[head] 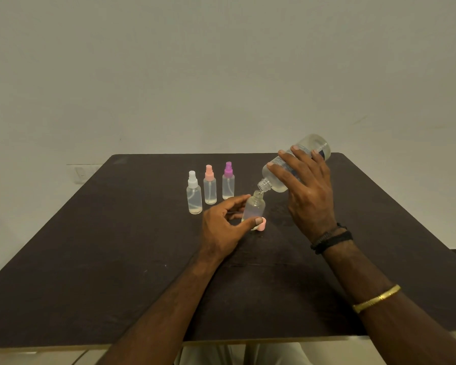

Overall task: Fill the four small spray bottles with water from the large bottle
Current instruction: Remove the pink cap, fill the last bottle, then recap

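My right hand (306, 185) grips the large clear bottle (282, 177), uncapped and tilted down to the left. Its mouth sits just above the open neck of a small uncapped spray bottle (253, 208). That small bottle stands upright on the dark table (116, 246), held between thumb and fingers of my left hand (223, 225). A pink cap (261, 225) lies on the table at its base. Three capped small spray bottles stand in a row behind, to the left: a white-topped one (194, 194), a salmon-topped one (210, 187) and a purple-topped one (228, 183).
A pale wall rises behind the far table edge, with a wall socket (83, 173) low at the left. The near table edge (142, 345) runs across the bottom of the view.
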The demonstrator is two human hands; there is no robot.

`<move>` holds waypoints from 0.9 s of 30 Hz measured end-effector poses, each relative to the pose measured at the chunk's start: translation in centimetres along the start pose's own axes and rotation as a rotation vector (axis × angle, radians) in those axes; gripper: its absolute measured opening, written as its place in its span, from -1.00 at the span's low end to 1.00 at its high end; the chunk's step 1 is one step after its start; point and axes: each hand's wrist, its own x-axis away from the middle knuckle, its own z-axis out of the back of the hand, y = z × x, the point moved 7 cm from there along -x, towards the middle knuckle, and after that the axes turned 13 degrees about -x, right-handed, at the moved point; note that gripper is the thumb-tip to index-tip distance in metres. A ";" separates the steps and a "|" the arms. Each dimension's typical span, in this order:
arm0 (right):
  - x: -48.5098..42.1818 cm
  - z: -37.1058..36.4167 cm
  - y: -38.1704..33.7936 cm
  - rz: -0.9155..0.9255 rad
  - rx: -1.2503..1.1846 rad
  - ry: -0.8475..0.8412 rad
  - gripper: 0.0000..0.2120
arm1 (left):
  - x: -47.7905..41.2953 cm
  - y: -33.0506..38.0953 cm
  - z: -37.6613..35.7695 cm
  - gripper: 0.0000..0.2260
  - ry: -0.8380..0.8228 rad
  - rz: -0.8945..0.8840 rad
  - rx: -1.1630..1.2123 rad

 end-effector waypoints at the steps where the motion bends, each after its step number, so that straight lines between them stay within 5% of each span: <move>1: 0.0 0.0 0.0 0.001 -0.001 -0.003 -0.40 | 0.0 0.0 0.0 -0.47 -0.001 -0.001 0.001; 17: 0.3 -0.2 0.0 -0.003 -0.035 0.000 -0.36 | 0.1 0.3 0.0 -0.48 -0.010 0.002 -0.008; 27: 1.1 -1.4 1.0 -0.207 -0.230 -0.098 -0.31 | 0.1 0.4 0.4 -0.48 0.019 0.018 0.006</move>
